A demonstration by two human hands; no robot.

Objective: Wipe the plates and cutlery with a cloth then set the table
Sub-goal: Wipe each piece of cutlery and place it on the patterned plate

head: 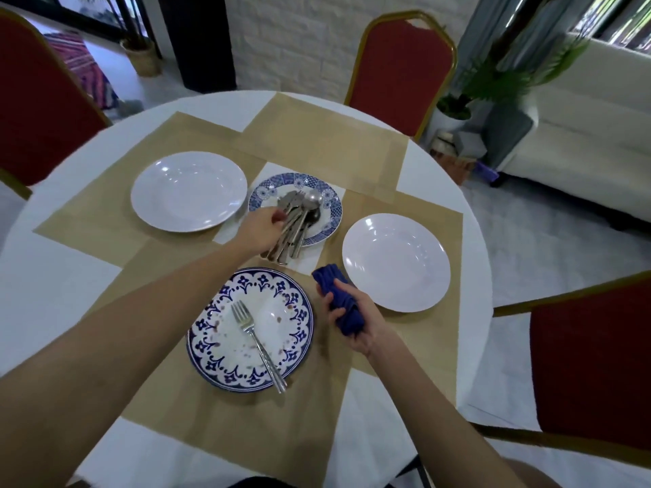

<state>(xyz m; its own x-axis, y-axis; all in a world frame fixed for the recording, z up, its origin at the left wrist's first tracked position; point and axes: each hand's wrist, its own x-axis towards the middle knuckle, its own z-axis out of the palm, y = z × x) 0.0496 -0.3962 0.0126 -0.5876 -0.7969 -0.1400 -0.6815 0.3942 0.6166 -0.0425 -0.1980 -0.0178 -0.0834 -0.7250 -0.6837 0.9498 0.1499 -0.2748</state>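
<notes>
Reaching left hand (259, 228) into cutlery pile (299, 220) on blue-rimmed plate (333, 206), fingers (278, 216) pinching handle. Gripping cloth (338, 297) in right hand (357, 327) beside plate. Risk: snagging tangled pieces, spilling onto bench (53, 276).

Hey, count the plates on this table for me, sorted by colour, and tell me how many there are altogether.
Plain white round plates: 2
Blue-and-white patterned round plates: 2
Total: 4
</notes>
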